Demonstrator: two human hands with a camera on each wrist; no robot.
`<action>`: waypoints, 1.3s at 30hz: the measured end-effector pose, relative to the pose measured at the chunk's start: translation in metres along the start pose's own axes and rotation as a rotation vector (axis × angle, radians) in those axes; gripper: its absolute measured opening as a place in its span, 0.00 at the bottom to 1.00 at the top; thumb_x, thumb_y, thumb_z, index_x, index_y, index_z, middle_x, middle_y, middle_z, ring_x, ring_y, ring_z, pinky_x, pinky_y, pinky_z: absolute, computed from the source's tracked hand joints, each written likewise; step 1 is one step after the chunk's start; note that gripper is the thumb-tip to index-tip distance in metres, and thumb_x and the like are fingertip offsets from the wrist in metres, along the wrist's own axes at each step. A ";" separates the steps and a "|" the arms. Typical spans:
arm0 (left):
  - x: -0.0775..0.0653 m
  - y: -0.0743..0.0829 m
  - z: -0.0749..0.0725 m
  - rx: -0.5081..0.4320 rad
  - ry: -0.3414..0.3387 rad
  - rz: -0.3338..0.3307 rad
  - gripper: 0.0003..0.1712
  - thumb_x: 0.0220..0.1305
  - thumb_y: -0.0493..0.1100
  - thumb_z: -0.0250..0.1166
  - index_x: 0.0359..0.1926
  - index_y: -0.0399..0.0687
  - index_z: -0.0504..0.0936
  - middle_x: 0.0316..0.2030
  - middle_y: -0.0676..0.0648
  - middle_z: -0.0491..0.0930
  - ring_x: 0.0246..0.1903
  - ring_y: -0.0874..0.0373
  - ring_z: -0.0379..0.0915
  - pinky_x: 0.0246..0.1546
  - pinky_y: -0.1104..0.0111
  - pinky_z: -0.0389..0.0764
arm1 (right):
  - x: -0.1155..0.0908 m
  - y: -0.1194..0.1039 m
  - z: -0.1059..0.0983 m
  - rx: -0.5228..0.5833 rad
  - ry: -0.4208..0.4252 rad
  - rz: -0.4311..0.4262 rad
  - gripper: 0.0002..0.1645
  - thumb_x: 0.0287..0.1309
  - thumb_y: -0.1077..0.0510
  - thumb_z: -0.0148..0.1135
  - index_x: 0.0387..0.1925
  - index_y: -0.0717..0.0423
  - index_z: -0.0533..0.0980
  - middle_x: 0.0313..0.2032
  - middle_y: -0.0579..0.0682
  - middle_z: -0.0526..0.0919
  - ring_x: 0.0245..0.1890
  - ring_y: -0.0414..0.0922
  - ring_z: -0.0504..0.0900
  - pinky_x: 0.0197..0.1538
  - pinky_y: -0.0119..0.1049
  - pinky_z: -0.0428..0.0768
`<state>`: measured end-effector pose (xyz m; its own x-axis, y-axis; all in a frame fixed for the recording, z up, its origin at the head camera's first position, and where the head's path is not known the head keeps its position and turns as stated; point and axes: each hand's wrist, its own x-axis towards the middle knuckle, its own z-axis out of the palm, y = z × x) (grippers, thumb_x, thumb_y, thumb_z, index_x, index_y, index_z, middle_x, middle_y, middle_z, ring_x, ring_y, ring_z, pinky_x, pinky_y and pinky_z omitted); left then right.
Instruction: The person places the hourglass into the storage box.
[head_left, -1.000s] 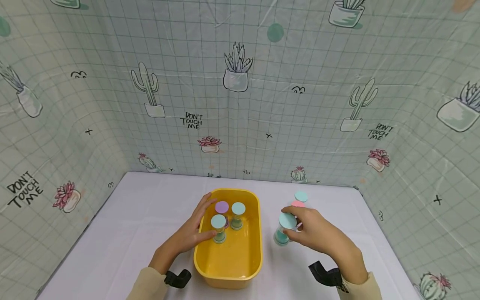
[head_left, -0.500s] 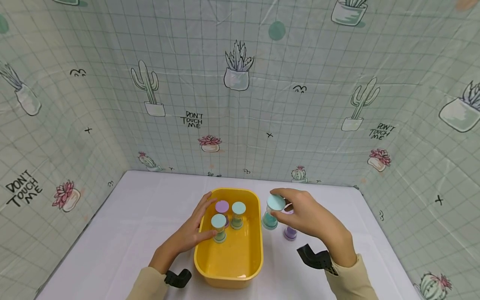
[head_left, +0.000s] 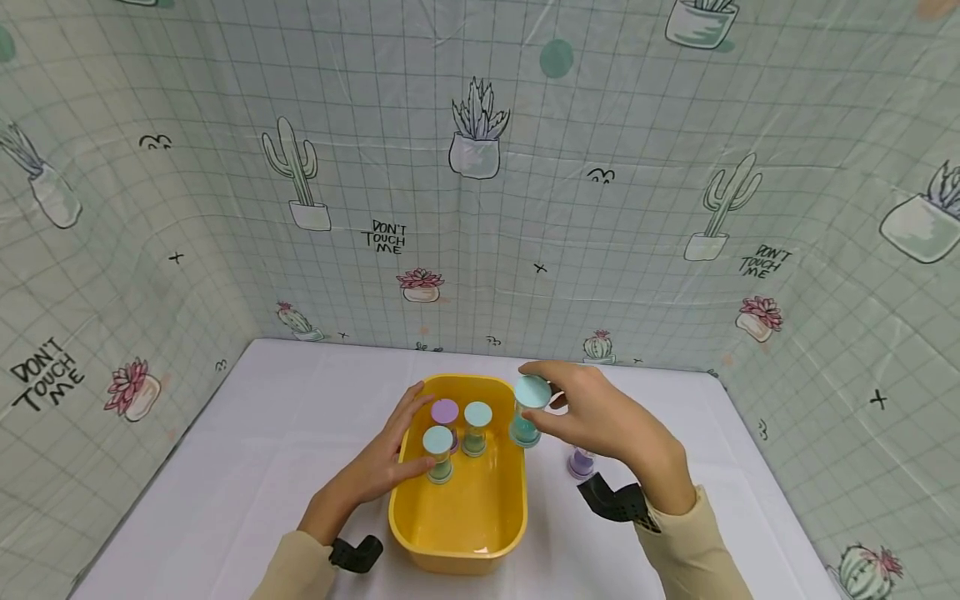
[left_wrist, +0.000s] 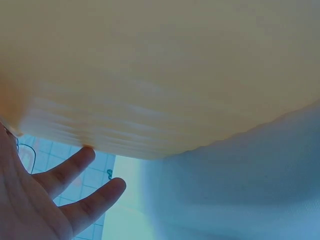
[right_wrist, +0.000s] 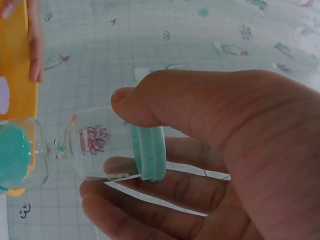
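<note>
My right hand (head_left: 600, 412) grips a sand timer (head_left: 527, 425) with teal caps and teal sand by its upper end. It is held upright at the right rim of the yellow bin (head_left: 465, 517); in the right wrist view the thumb and fingers are around its capped end (right_wrist: 147, 152). My left hand (head_left: 382, 454) rests on the bin's left rim, thumb and index finger reaching over it. In the left wrist view two straight fingers (left_wrist: 95, 205) spread beside the outer wall. Standing in the bin are two teal-capped timers (head_left: 438, 454) (head_left: 477, 429) and a purple-capped one (head_left: 444, 412).
A purple sand timer (head_left: 581, 463) stands on the white table (head_left: 300, 408) right of the bin, partly hidden by my right hand. Patterned cloth walls (head_left: 375, 167) enclose the table at the back and sides.
My right hand has lifted the teal timer and carried it left and away from me to the bin's right rim. The purple timer came into view. My left hand stays on the bin.
</note>
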<state>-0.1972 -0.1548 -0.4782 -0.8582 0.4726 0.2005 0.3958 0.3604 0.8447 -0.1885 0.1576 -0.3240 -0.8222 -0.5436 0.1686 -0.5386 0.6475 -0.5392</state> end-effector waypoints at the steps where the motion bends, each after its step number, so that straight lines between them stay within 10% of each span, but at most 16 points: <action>1: 0.000 0.001 0.000 0.000 0.000 -0.002 0.46 0.66 0.47 0.67 0.80 0.47 0.55 0.83 0.40 0.35 0.80 0.31 0.34 0.69 0.29 0.56 | 0.002 -0.001 0.000 0.005 -0.010 -0.007 0.30 0.62 0.57 0.71 0.63 0.63 0.76 0.51 0.52 0.86 0.44 0.45 0.87 0.49 0.41 0.88; 16: -0.004 -0.001 0.000 -0.020 -0.004 -0.019 0.46 0.67 0.49 0.66 0.80 0.49 0.54 0.83 0.40 0.33 0.80 0.30 0.35 0.67 0.29 0.61 | 0.042 -0.012 0.036 0.118 -0.250 -0.076 0.31 0.63 0.62 0.65 0.68 0.62 0.72 0.53 0.50 0.84 0.41 0.42 0.82 0.46 0.30 0.84; 25: -0.006 0.004 -0.002 -0.018 0.002 -0.002 0.46 0.67 0.48 0.66 0.80 0.47 0.54 0.83 0.37 0.34 0.80 0.30 0.34 0.68 0.28 0.58 | 0.053 0.000 0.057 0.075 -0.306 -0.063 0.21 0.60 0.65 0.68 0.56 0.63 0.79 0.50 0.52 0.85 0.44 0.44 0.81 0.54 0.43 0.85; 39: 0.001 0.002 -0.002 0.027 -0.015 0.023 0.46 0.68 0.46 0.66 0.80 0.45 0.54 0.83 0.38 0.36 0.80 0.31 0.34 0.70 0.27 0.51 | 0.057 0.014 0.076 0.014 -0.372 -0.031 0.20 0.53 0.66 0.77 0.49 0.57 0.83 0.46 0.47 0.87 0.44 0.42 0.83 0.53 0.37 0.85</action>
<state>-0.1977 -0.1552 -0.4756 -0.8436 0.4933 0.2122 0.4246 0.3709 0.8259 -0.2289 0.0951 -0.3849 -0.6815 -0.7211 -0.1248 -0.5575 0.6220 -0.5498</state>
